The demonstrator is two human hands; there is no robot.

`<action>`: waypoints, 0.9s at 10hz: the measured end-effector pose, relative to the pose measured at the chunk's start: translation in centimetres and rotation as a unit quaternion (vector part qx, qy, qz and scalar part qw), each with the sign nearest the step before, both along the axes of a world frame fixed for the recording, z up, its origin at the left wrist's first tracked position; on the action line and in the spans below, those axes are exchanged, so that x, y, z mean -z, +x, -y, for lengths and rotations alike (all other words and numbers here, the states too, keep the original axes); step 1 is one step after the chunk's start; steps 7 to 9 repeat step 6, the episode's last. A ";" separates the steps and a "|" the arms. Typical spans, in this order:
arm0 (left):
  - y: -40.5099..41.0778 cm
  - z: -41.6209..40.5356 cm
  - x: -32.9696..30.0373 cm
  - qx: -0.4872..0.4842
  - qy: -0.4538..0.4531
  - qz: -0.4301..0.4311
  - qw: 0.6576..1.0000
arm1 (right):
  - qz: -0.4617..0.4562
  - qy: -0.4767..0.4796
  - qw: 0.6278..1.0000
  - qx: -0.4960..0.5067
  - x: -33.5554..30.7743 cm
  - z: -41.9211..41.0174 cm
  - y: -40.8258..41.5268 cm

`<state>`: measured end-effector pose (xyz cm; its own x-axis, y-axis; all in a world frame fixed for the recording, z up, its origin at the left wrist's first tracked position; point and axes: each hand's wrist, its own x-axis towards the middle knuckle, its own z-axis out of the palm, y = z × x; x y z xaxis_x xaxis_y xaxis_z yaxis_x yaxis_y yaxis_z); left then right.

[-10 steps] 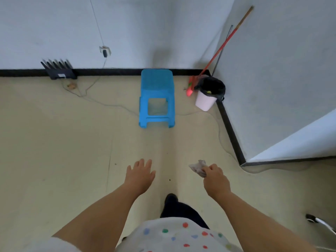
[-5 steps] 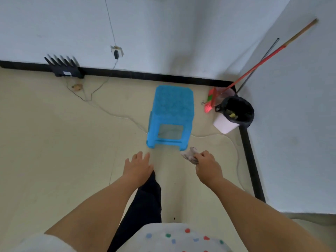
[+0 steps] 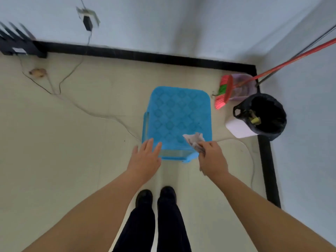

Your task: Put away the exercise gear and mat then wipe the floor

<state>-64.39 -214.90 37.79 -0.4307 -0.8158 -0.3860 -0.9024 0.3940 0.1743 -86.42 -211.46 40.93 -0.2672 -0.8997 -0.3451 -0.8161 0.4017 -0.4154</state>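
A crumpled white-grey wipe is pinched in my right hand, held over the near right corner of a blue plastic stool. My left hand is flat with fingers straight, hovering at the stool's near left corner. I cannot tell whether it touches the stool. The beige floor spreads around me, and my two dark shoes stand just behind the stool. No mat or exercise gear is in view.
A black-lined white bin stands in the right corner beside a red broom and a lilac dustpan. A thin cable crosses the floor from a wall socket. A black rack sits far left.
I have walked up to the stool, which now lies directly under my hands. Both hands moved forward with me; the right still holds the wipe.
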 end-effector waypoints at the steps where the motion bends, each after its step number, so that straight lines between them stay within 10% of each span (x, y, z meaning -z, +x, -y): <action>1: -1.8 2.7 4.5 0.030 -0.003 -0.008 1.000 | -0.048 -0.047 0.998 -0.017 5.4 4.1 -0.7; 4: -3.1 2.6 10.6 -0.001 -0.017 0.018 1.000 | -0.126 0.002 0.985 -0.120 12.8 6.7 -1.3; 9: -1.1 3.1 4.1 -0.108 0.065 0.046 0.991 | -0.110 0.122 0.966 -0.201 6.6 7.9 -0.3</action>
